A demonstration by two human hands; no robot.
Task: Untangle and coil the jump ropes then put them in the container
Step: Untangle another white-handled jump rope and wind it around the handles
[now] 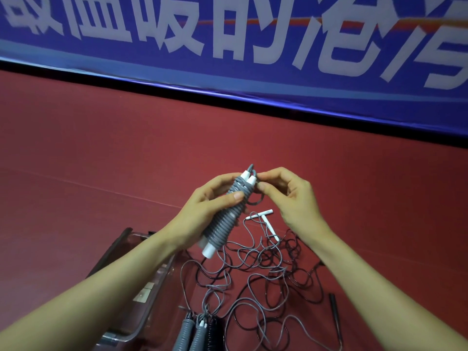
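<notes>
Furthest left of the wound bundle, and lower, stood the clear container with its dark rim, open and, as far as we could tell through its glare, not yet holding a rope. Our left hand came next, fingers curled round the wound bundle with the thumb laid across its grey turns, gripping the grey cord wrapped tight over two white handles. Straight below the bundle, at the bottom edge of the view, lay three finished coils, two grey and one black, side by side. Touching the bundle's top from the right, our right hand had thumb and forefinger closed narrow on the last loop of grey cord, the other fingers loosely bent. We judged this the tucking-off step, so the left grip needed to stay firm enough that the turns did not slacken while the right hand passed the tail under a wrap and drew it snug. Below and right of the bundle, the loose tangle of grey and black cord sprawled on the red floor, with a pair of thin white handles at its near edge, and a black handle lay further right and lower.
</notes>
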